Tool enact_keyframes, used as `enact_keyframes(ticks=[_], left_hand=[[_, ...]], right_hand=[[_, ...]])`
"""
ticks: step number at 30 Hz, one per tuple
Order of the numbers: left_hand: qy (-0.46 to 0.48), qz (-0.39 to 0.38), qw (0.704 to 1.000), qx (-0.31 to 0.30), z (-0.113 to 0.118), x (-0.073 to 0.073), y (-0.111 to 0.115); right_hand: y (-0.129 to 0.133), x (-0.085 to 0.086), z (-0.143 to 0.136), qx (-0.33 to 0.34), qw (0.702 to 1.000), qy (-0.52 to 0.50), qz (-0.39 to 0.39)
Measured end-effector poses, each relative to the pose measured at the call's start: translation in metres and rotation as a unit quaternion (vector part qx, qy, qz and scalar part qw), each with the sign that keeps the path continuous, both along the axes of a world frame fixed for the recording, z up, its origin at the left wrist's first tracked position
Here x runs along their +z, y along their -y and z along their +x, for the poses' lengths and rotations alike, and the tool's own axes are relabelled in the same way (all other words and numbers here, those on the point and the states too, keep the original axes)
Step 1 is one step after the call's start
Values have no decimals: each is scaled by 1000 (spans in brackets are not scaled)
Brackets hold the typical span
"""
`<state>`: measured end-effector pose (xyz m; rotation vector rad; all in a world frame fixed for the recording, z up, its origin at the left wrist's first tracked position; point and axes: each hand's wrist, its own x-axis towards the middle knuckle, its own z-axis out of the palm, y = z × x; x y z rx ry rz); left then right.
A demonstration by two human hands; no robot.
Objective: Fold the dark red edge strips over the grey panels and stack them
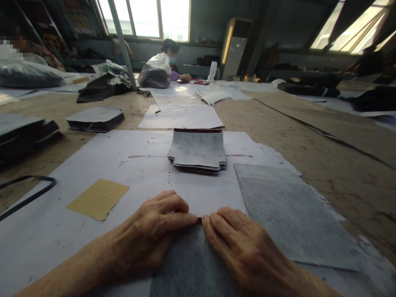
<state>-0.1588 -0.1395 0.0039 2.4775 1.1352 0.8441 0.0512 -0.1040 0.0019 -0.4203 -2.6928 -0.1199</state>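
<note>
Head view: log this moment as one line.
left hand: fingertips at dark red edge; right hand: same edge; under hands: grey sheet; ahead: grey stack; left: yellow paper; right: grey piece

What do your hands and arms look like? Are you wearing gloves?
No gloves: my left hand and right hand are bare, with bony knuckles and no rings in view. My left forearm and right forearm show no sleeves or watch.

hands [161, 225] on grey sheet [192, 264] (red-edged)
</note>
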Motion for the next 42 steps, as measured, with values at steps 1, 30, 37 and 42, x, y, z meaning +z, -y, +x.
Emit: enact_keyframes(ticks=[1, 30, 37, 42], left_hand=[[8, 8, 1000, 10, -3, 0, 2], [-59, 79, 995, 9, -22, -3, 19], [-45, 76, 995, 42, -35, -8, 23], [-67, 110, 991, 31, -36, -8, 21]], right_hand=[[0, 0, 0, -1, 1000, -2, 4], [5, -7, -34, 49, 996, -65, -33], [0, -9, -30, 53, 994, -68, -64], [-1, -7, -32, 57, 993, -21, -105]])
